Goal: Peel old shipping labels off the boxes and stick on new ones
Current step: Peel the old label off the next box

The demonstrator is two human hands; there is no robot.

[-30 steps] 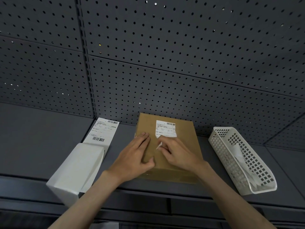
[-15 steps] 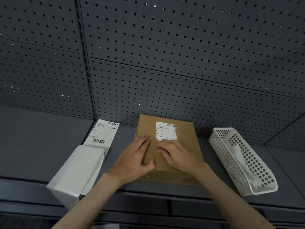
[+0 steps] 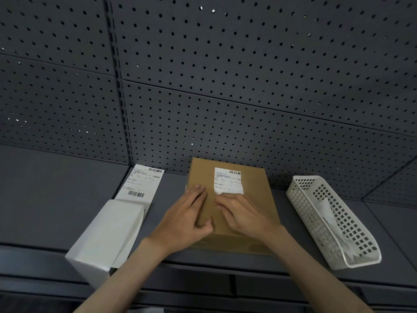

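Box: the brown box (image 3: pixel 230 199) sits on the shelf (image 3: pixel 56 195), low in the middle.
Way it points: long side runs away toward the holey wall.
Change: a moment ago a white corner stuck up; now the label (image 3: pixel 228 180) lies flat.
Meaning: peeling has hardly begun, I think.
Left hand (image 3: pixel 187 220): flat and open, pressing the box.
Right hand (image 3: pixel 242 214): fingers (image 3: pixel 222 203) spread at the label's near edge, gripping nothing.

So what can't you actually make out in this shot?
- Print on the white shipping label on the brown cardboard box: too small, head view.
- The label's near edge: right hand covers it.
- Papers in the white plastic mesh basket: basket wall hides them.
- Left hand: palm unseen.
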